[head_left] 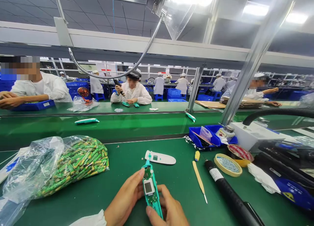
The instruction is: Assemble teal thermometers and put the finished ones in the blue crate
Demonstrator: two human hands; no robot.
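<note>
Both my hands hold up a teal plastic device housing near the bottom of the view. A green circuit board with a small square LCD sits in the housing. My left hand grips its left side, and my right hand wraps its lower end. Just beyond them lies a white device shell on the green bench mat. A clear plastic bag of green-wrapped cylindrical parts lies left of my left hand. To the right are a yellow-handled pick and a black-handled soldering iron.
A yellow-rimmed tape ring with small beads and blue parts bins stand right of centre. A white bench unit and black equipment fill the right. A green conveyor runs across, with co-workers at benches beyond it.
</note>
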